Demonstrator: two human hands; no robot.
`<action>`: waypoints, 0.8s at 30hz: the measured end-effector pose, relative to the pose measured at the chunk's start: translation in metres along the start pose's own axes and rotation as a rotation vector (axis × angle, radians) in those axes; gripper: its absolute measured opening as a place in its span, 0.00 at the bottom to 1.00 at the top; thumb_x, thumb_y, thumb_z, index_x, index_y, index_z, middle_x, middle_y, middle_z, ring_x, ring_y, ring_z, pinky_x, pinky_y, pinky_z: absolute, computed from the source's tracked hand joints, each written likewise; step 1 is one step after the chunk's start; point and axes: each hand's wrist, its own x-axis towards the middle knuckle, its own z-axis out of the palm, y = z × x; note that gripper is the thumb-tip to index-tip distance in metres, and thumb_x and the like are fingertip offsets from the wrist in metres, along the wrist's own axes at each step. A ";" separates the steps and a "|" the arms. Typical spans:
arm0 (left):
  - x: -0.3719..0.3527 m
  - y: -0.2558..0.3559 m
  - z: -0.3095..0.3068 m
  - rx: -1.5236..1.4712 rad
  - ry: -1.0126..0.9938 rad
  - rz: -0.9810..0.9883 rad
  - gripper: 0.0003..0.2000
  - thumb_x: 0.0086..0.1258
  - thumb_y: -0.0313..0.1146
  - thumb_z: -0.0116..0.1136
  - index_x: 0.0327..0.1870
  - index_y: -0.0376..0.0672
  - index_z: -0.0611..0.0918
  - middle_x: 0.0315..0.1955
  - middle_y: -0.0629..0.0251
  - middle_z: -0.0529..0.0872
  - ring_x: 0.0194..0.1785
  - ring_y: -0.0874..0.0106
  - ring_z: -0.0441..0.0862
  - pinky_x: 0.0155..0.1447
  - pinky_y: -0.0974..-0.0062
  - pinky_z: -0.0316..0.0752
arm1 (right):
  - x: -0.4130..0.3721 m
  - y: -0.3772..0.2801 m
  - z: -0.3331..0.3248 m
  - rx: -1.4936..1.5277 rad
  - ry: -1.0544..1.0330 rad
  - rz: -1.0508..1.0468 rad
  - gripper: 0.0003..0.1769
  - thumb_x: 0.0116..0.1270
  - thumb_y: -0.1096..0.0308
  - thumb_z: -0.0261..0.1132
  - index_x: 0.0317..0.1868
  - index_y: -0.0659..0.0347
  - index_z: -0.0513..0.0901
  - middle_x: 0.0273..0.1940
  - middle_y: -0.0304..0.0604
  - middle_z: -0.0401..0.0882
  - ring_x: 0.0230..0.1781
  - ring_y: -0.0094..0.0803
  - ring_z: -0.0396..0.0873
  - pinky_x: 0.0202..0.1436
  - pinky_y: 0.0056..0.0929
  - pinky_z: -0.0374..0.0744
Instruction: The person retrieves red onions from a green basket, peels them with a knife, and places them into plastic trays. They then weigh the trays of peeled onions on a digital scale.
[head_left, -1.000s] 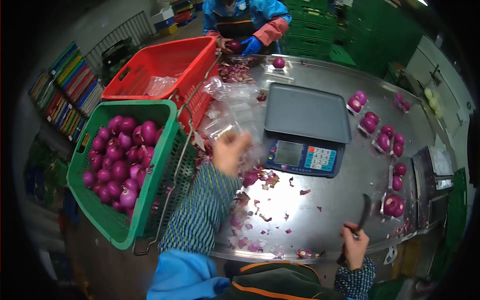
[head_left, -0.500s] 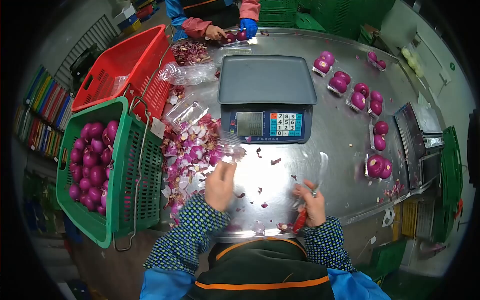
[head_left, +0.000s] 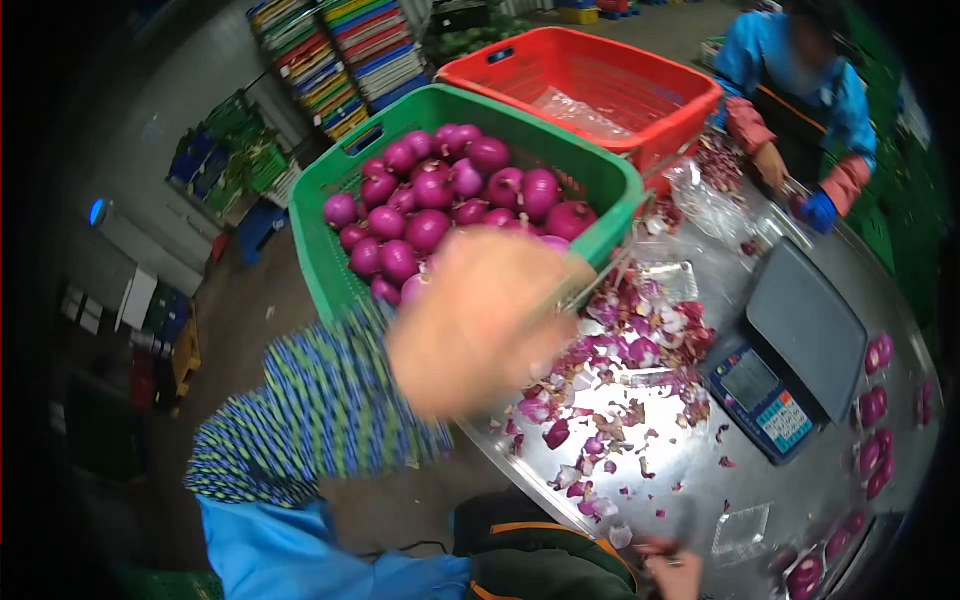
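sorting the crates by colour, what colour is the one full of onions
Green; the crate shows best in the head view.

Left hand (head_left: 480, 322) (blurred) nearer onions (head_left: 430, 230)

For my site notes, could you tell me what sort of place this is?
Probably a produce packing room: a green crate of red onions, a scale on a metal table, and stacked crates.

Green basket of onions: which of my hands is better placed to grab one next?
Probably your left hand: it is raised at the near side of the green basket, close to the onions. Your right hand is low, by the table's near edge, farther away.
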 end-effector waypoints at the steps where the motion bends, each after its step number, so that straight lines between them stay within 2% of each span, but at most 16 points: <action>1: 0.000 -0.035 -0.017 0.117 -0.056 -0.090 0.17 0.55 0.31 0.62 0.47 0.41 0.78 0.39 0.57 0.80 0.44 0.60 0.78 0.48 0.66 0.71 | 0.006 -0.018 0.021 -0.074 -0.258 0.026 0.11 0.58 0.69 0.66 0.39 0.66 0.82 0.27 0.43 0.80 0.24 0.28 0.75 0.31 0.24 0.73; 2: -0.012 -0.075 -0.022 0.185 -0.102 -0.184 0.17 0.57 0.31 0.61 0.48 0.39 0.76 0.39 0.56 0.80 0.43 0.59 0.77 0.48 0.66 0.71 | 0.017 -0.032 0.036 -0.149 -0.514 0.052 0.11 0.58 0.68 0.66 0.39 0.65 0.82 0.28 0.44 0.81 0.24 0.28 0.75 0.31 0.25 0.73; 4: -0.052 -0.151 -0.024 0.103 -0.356 -0.483 0.19 0.59 0.34 0.60 0.50 0.38 0.74 0.42 0.52 0.79 0.48 0.56 0.77 0.54 0.65 0.71 | 0.036 -0.011 0.040 -0.232 -0.559 -0.263 0.12 0.58 0.68 0.67 0.39 0.66 0.82 0.31 0.46 0.81 0.25 0.28 0.75 0.32 0.26 0.74; 5: -0.075 -0.181 -0.020 0.152 -0.489 -0.555 0.23 0.57 0.37 0.62 0.53 0.38 0.73 0.44 0.50 0.78 0.50 0.55 0.76 0.57 0.64 0.70 | 0.040 -0.018 0.031 -0.284 -0.542 -0.404 0.13 0.58 0.67 0.67 0.41 0.65 0.81 0.33 0.47 0.81 0.27 0.28 0.76 0.34 0.28 0.74; 6: -0.086 -0.197 -0.014 0.219 -0.624 -0.679 0.27 0.56 0.42 0.62 0.58 0.43 0.73 0.47 0.49 0.77 0.54 0.54 0.74 0.59 0.61 0.68 | 0.039 -0.036 0.026 -0.453 -0.476 -0.142 0.12 0.59 0.67 0.65 0.41 0.66 0.82 0.31 0.46 0.81 0.26 0.27 0.77 0.32 0.26 0.74; 8: -0.085 -0.209 0.003 0.216 -0.568 -0.621 0.27 0.56 0.43 0.62 0.57 0.42 0.73 0.50 0.50 0.76 0.56 0.52 0.72 0.60 0.59 0.68 | 0.040 -0.035 0.019 -0.271 -0.200 0.142 0.09 0.62 0.67 0.63 0.36 0.66 0.81 0.29 0.43 0.81 0.23 0.24 0.75 0.28 0.22 0.74; 10: -0.070 -0.216 0.035 -0.023 -0.503 -0.516 0.30 0.55 0.43 0.64 0.57 0.37 0.71 0.49 0.48 0.75 0.54 0.53 0.73 0.59 0.62 0.68 | 0.052 -0.065 0.024 0.154 0.049 0.308 0.08 0.65 0.66 0.60 0.32 0.63 0.77 0.25 0.40 0.77 0.20 0.22 0.72 0.23 0.18 0.72; 12: -0.053 -0.216 0.072 -0.204 -0.670 -0.433 0.36 0.50 0.48 0.67 0.59 0.38 0.69 0.50 0.45 0.74 0.55 0.54 0.73 0.60 0.63 0.68 | 0.076 -0.079 0.040 0.374 0.345 0.120 0.08 0.66 0.65 0.59 0.32 0.59 0.73 0.23 0.38 0.74 0.17 0.22 0.70 0.20 0.17 0.70; 14: -0.050 -0.195 0.097 -0.221 -0.874 -0.525 0.44 0.44 0.53 0.69 0.62 0.40 0.66 0.51 0.43 0.72 0.56 0.53 0.71 0.60 0.62 0.67 | 0.084 -0.096 0.061 0.599 0.372 0.025 0.06 0.64 0.68 0.61 0.36 0.60 0.73 0.23 0.38 0.73 0.17 0.22 0.69 0.18 0.17 0.67; 16: -0.052 -0.173 0.106 -0.197 -0.849 -0.686 0.47 0.41 0.55 0.70 0.63 0.40 0.63 0.51 0.43 0.70 0.57 0.51 0.70 0.60 0.60 0.67 | 0.084 -0.096 0.080 0.520 0.367 0.095 0.06 0.64 0.68 0.61 0.36 0.59 0.73 0.22 0.38 0.73 0.16 0.21 0.68 0.17 0.17 0.66; 18: -0.054 -0.162 0.115 -0.182 -0.759 -0.786 0.46 0.41 0.55 0.70 0.62 0.42 0.63 0.51 0.45 0.68 0.56 0.48 0.67 0.60 0.57 0.66 | 0.082 -0.082 0.089 0.466 0.269 0.106 0.05 0.64 0.69 0.61 0.36 0.59 0.74 0.20 0.36 0.73 0.14 0.20 0.66 0.15 0.17 0.65; 21: -0.060 -0.163 0.128 -0.158 -0.658 -0.799 0.43 0.39 0.50 0.71 0.59 0.43 0.65 0.50 0.46 0.69 0.55 0.49 0.67 0.59 0.56 0.66 | 0.078 -0.091 0.091 0.431 0.269 0.093 0.05 0.65 0.70 0.61 0.38 0.60 0.74 0.19 0.35 0.73 0.13 0.18 0.65 0.16 0.16 0.64; 24: -0.064 -0.170 0.125 -0.163 -0.598 -0.773 0.41 0.39 0.49 0.69 0.57 0.42 0.67 0.48 0.45 0.72 0.53 0.52 0.71 0.58 0.61 0.68 | 0.066 -0.094 0.084 0.442 0.238 0.018 0.05 0.65 0.69 0.60 0.39 0.60 0.75 0.20 0.34 0.72 0.14 0.17 0.65 0.16 0.15 0.64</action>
